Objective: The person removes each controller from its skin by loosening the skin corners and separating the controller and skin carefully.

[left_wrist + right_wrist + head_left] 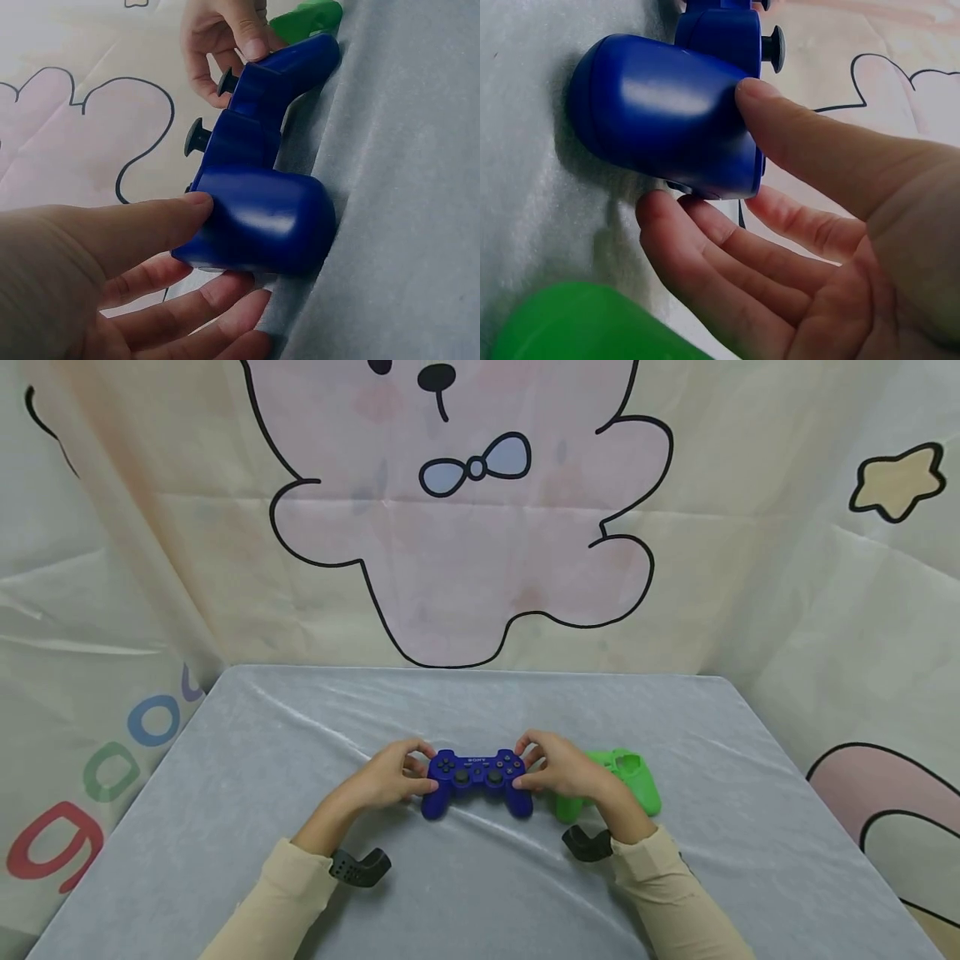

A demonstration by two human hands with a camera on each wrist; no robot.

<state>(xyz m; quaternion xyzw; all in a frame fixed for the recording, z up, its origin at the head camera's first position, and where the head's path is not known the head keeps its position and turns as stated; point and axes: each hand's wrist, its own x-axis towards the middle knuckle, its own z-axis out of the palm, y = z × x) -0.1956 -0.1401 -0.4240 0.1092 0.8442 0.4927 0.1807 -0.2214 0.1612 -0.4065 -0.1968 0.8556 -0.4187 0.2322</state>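
A blue Sony game controller (477,762) lies face up near the middle of the table, its two grips toward the person. At its left end, my left hand (386,777) pinches it, thumb on the top face and fingers curled along the far side. Mirroring this, my right hand (564,768) holds the right end, thumb near the face buttons. Both thumbsticks stand out in the left wrist view, beside the blue shell (255,217). Just right of the controller, partly hidden under my right hand and wrist, lies a bright green controller-shaped cover (642,783) with cut-out holes.
A pale grey-blue velvety cloth (465,885) with creases covers the table. Behind it hangs a cream curtain (750,510) printed with a cartoon animal, and similar fabric closes both sides. Dark camera mounts (362,867) sit on both wrists.
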